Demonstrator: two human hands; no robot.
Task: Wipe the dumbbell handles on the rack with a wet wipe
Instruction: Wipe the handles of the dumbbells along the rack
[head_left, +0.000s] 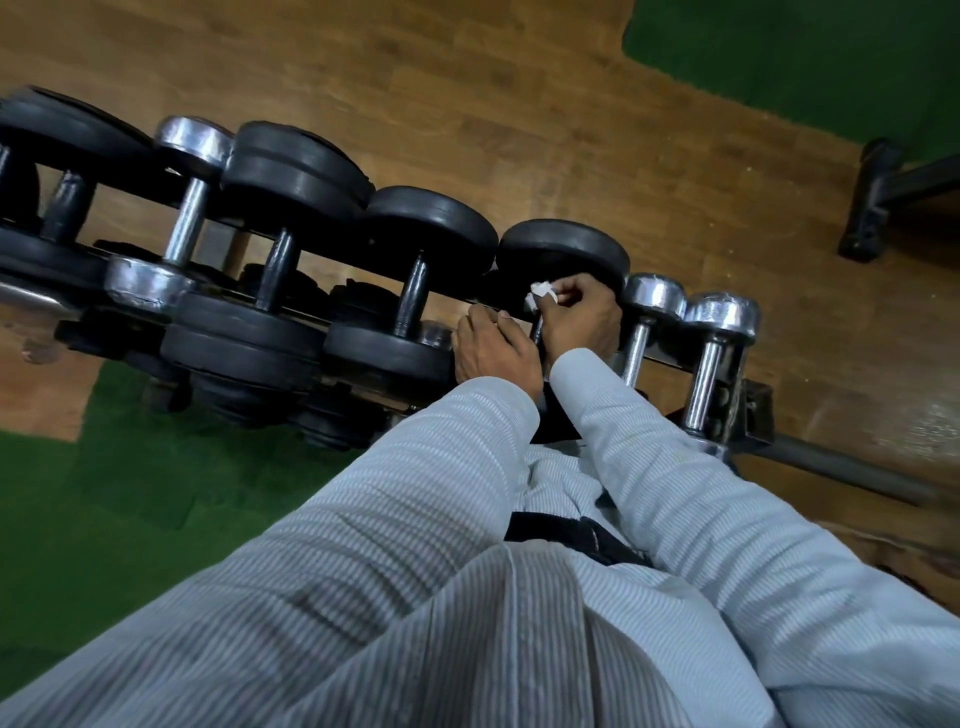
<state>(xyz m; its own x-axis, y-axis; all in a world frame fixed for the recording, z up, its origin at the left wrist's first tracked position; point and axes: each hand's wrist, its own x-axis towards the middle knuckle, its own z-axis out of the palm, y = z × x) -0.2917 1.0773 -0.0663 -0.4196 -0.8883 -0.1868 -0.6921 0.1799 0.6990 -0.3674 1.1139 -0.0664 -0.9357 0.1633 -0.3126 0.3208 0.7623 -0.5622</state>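
Your right hand (576, 317) is clamping the wet wipe (540, 295) round a black dumbbell's handle (536, 330); your left hand (493, 348), fingers together, is steadying it. Keep wrapping fully while sliding.

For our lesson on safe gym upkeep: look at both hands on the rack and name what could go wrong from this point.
1. The right hand holds only a small wad of wet wipe, so bare fingers may rub the handle instead.
2. The left hand sits between black dumbbell heads; if one rolls, fingers could be pinched.
3. A damp handle may turn slippery.
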